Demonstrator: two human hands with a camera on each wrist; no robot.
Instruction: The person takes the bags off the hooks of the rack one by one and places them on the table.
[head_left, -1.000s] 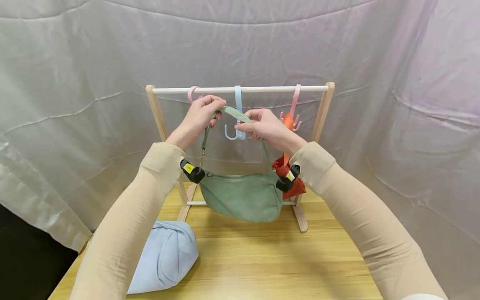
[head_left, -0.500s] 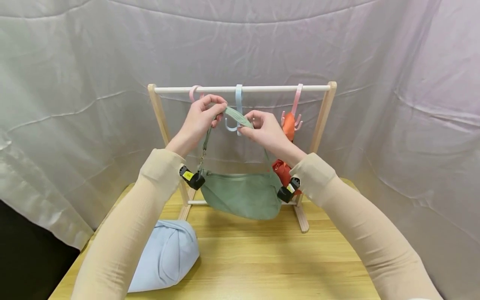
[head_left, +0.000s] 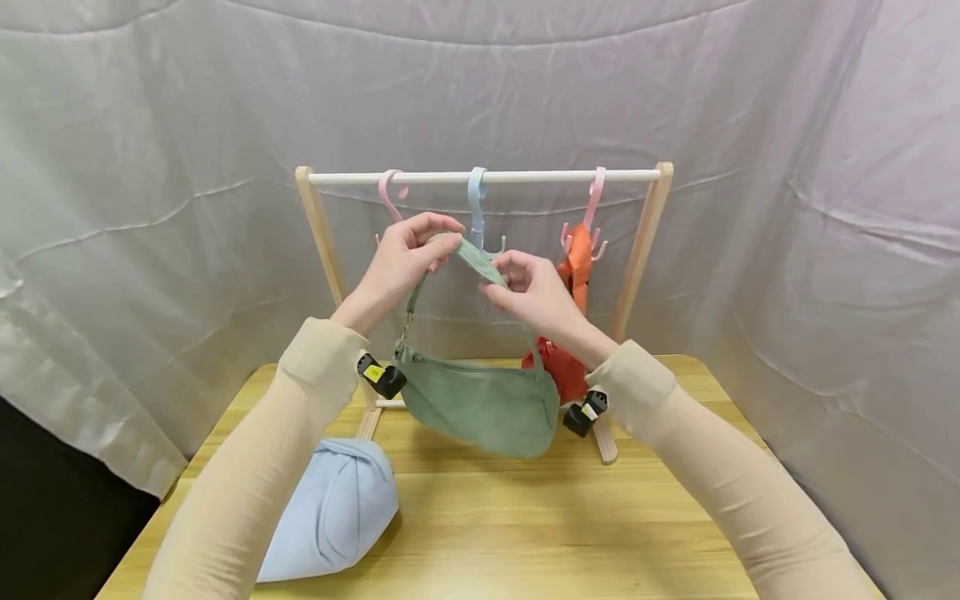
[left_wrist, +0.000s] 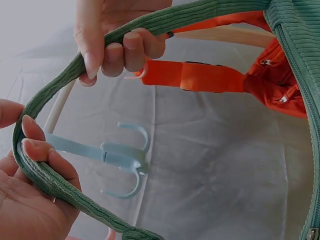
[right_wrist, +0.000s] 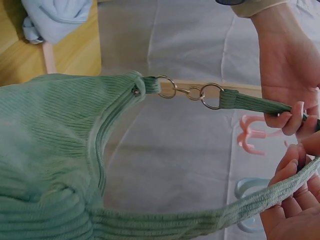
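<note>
At centre, before rack (head_left: 540,177): green bag (head_left: 480,408), hanging by strap (head_left: 478,261) above table (head_left: 540,525). Strap clamped in curled left hand (head_left: 401,260); just to right, pinched in right hand (head_left: 543,296). Beyond hands, on rack: blue hook (head_left: 476,218), 1 pink hook (head_left: 383,192) to left, 2nd pink hook (head_left: 592,202) to right with red bag (head_left: 566,371). Near left, on table: blue bag (head_left: 330,508).

The left hand (head_left: 397,265) and right hand (head_left: 542,296) pinch the strap (head_left: 478,262) of a green bag (head_left: 480,410), which hangs before a wooden rack (head_left: 540,177); an orange-red bag (head_left: 566,373) hangs from a pink hook (head_left: 595,198), and a pale blue bag (head_left: 341,508) lies on the table (head_left: 540,533)
</note>
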